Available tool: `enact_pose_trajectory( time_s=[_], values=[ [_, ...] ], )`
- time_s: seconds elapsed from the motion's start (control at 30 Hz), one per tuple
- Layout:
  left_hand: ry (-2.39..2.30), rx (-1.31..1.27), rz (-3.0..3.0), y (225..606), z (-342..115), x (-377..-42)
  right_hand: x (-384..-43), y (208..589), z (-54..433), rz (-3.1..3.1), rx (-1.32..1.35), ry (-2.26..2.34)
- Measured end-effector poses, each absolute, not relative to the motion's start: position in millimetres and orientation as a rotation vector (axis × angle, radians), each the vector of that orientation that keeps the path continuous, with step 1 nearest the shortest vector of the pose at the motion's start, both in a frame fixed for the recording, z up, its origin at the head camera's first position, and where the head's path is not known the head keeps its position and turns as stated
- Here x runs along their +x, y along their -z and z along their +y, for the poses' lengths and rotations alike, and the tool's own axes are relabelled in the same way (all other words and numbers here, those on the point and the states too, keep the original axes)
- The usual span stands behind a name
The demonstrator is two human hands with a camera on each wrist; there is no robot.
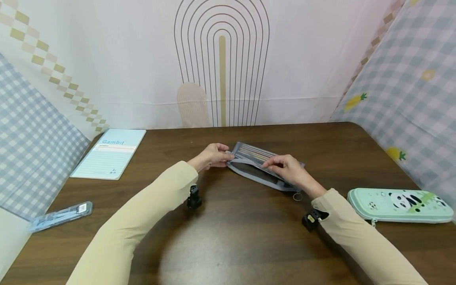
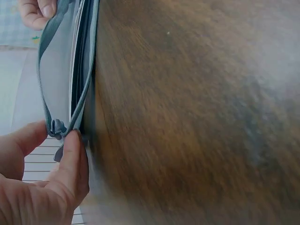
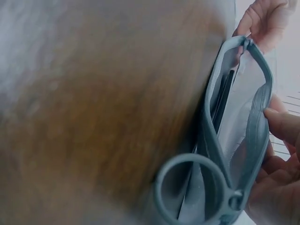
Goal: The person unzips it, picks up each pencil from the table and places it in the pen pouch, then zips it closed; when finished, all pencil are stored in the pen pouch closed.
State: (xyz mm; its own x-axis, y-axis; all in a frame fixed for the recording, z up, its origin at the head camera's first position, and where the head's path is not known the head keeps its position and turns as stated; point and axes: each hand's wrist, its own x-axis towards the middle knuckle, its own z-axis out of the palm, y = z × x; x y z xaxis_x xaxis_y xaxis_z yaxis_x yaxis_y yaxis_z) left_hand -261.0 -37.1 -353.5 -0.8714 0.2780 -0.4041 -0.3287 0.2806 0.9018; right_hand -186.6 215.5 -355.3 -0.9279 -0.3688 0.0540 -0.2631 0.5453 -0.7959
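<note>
A grey zip pouch (image 1: 254,152) lies slantwise on the brown table, its mouth gaping towards me. My left hand (image 1: 213,155) pinches the pouch's left corner between thumb and fingers, right by the zipper slider (image 2: 57,126). With thumb and fingertips, my right hand (image 1: 286,168) holds the far edge of the mouth, as the right wrist view shows. A round grey ring (image 3: 160,187) hangs from the pouch's right end. Inside the mouth a dark, thin edge (image 3: 223,101) shows; the rest of the contents is hidden.
A pale blue notebook (image 1: 110,154) marked "Gambit" lies at the back left. Nearer on that side is a slim, clear bluish packet (image 1: 62,217). A mint green pencil case (image 1: 377,204) with a panda print sits at the right. Patterned cloth (image 1: 306,59) hangs behind the table.
</note>
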Motion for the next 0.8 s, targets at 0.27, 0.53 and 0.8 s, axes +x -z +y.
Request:
enact_pose_trajectory(
  time_s=[0.27, 0.53, 0.8],
  values=[
    [-1.65, -0.069, 2.068, 357, -40, -255, -184, 357, 218, 2.696, -0.499, 1.277],
    [-1.621, -0.092, 2.164, 358, -53, -247, -180, 355, 239, 2.848, -0.182, 1.304],
    [-1.773, -0.183, 2.101, 358, -74, -248, -183, 358, 246, 2.806, -0.069, 1.317]
  ],
)
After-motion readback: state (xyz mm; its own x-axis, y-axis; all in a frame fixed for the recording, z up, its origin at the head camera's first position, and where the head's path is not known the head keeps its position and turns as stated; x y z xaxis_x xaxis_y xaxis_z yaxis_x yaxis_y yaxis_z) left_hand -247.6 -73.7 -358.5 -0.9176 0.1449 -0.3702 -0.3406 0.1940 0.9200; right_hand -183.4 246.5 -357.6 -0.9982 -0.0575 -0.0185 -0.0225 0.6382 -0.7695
